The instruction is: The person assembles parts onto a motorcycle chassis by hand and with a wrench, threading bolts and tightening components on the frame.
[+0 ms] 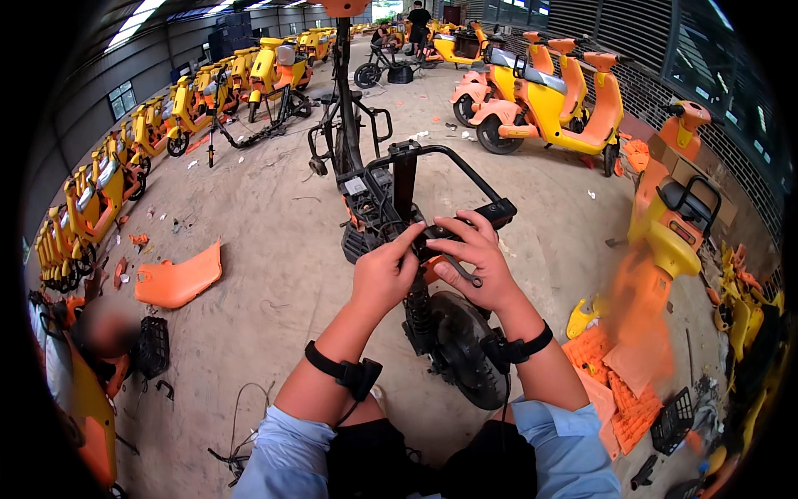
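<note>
A stripped black metal scooter frame [404,187] is standing at the centre, its thick black tyre [467,349] resting toward five o'clock. The left grip [384,279] is curling against the frame; I cannot tell whether it is pinching anything. The right grip [492,270] is pinching a slim grey metal wrench [462,270]. A curved orange plastic panel [179,281] is lying at nine o'clock.

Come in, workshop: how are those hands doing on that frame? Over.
Left hand: at the black frame. Right hand: also there, holding a wrench. Wheel below; no obstruction visible around the hands.
</note>
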{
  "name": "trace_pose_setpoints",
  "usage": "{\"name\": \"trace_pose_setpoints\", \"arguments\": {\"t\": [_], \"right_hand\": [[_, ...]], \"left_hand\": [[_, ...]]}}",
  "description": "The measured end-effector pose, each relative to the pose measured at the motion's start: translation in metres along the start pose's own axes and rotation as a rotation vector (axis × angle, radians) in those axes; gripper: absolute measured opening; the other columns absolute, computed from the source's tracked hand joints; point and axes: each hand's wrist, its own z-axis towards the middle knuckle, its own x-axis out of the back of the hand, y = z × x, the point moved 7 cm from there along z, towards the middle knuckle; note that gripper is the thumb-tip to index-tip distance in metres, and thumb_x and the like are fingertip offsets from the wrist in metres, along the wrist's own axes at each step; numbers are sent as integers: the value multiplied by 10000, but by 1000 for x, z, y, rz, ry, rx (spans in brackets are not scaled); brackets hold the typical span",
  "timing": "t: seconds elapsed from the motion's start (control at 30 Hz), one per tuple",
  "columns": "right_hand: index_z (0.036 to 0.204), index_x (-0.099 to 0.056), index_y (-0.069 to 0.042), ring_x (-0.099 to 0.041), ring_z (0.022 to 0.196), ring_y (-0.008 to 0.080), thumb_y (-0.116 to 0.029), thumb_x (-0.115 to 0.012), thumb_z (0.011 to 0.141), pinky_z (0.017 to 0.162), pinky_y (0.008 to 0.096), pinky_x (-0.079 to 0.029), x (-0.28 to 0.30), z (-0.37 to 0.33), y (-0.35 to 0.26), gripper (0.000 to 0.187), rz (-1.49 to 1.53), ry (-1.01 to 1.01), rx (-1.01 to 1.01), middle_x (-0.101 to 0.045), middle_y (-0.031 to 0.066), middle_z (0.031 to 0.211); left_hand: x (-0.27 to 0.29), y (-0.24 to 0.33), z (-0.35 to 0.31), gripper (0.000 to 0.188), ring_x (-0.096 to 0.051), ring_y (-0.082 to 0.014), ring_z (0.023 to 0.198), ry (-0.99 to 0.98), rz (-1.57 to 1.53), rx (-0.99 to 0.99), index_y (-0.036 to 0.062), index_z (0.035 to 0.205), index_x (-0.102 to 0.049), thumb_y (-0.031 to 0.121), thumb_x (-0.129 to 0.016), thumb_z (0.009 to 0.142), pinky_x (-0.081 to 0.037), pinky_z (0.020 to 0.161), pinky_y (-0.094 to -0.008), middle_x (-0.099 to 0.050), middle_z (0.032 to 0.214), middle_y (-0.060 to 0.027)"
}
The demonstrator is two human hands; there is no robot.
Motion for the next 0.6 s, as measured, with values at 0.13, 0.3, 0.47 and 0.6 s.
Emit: {"name": "trace_pose_setpoints", "arguments": {"t": [0.13, 0.3, 0.47, 0.6], "right_hand": [[1156, -784, -161, -473, 1375, 336, -361, -752, 930, 1151, 488, -337, 7, -8, 29, 303, 25, 99, -111, -631, 64, 1436], [1311, -619, -22, -455, 1368, 328, -332, -793, 907, 1145, 510, -329, 17, -19, 62, 538, -86, 531, -538, -629, 136, 1311], [1386, -551, -25, -385, 1424, 321, -261, -699, 955, 1161, 530, -243, 10, -5, 53, 513, -317, 524, -593, -583, 131, 1391], [1323, -638, 9, -462, 1375, 345, -290, -595, 1024, 1139, 505, -269, -9, 16, 29, 425, -334, 362, -457, -621, 145, 1406]], "left_hand": [[2, 5, 3, 392, -718, -318, 720, 52, -57, -30, 180, 1299, -715, 93, -646, 924, -561, 641, -400, -719, 825, -147], [3, 7, 1, 380, -700, -270, 635, 17, -24, 20, 166, 1298, -717, 75, -640, 937, -543, 604, -362, -701, 761, -147], [-2, 12, -2, 396, -685, -274, 602, 39, -27, 34, 171, 1316, -709, 84, -643, 935, -532, 583, -371, -690, 735, -150], [-4, 11, -6, 451, -696, -338, 670, 22, 23, 48, 180, 1356, -682, 113, -652, 911, -547, 608, -422, -701, 772, -156]]}}
